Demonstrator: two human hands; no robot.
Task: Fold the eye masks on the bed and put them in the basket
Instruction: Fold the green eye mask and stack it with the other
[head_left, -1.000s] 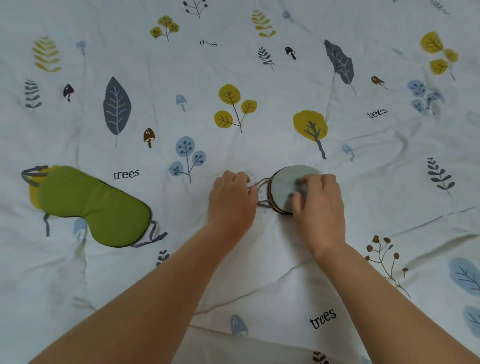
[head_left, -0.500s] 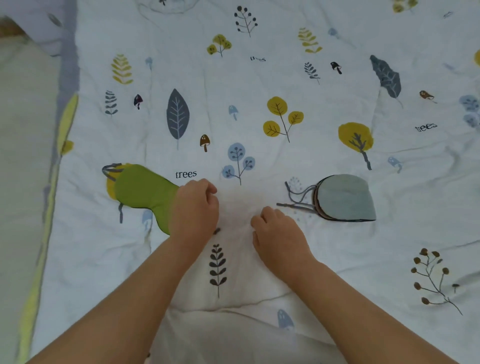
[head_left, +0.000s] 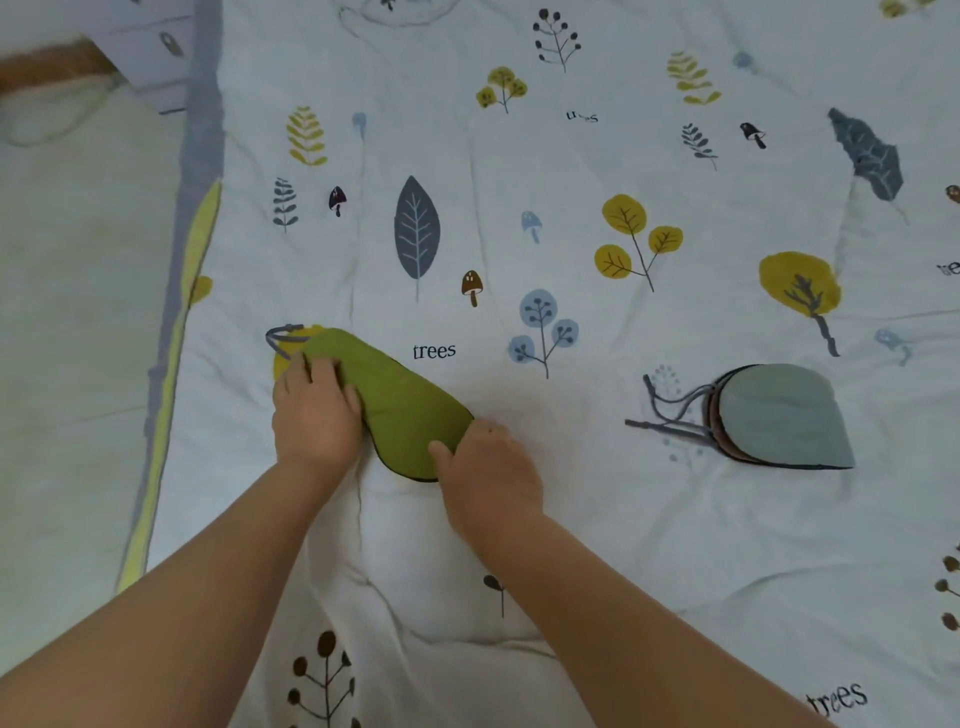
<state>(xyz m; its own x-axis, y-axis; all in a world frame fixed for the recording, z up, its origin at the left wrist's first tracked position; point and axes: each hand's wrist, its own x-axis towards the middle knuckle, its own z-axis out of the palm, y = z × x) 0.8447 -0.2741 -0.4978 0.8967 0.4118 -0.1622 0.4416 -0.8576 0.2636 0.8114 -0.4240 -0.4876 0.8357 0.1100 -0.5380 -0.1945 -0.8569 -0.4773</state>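
Green satin under both hands in the head view: the green eye mask (head_left: 400, 400) lies flat on the leaf-print bedspread (head_left: 597, 493), left of centre, with the left hand (head_left: 314, 415) pressing its fingers down over the mask's left end and the right hand (head_left: 485, 475) curled on its right end, thumb on top. Well off to the right, the grey-blue eye mask (head_left: 779, 415) lies folded in half, straps (head_left: 670, 413) trailing left.

You look down on a bed covered by a white quilt (head_left: 623, 519) printed with leaves, trees, mushrooms and the word "trees". Along its left edge runs a grey and yellow border (head_left: 171, 364). Beyond the border lies a pale floor (head_left: 67, 312). Lighting is soft and even.
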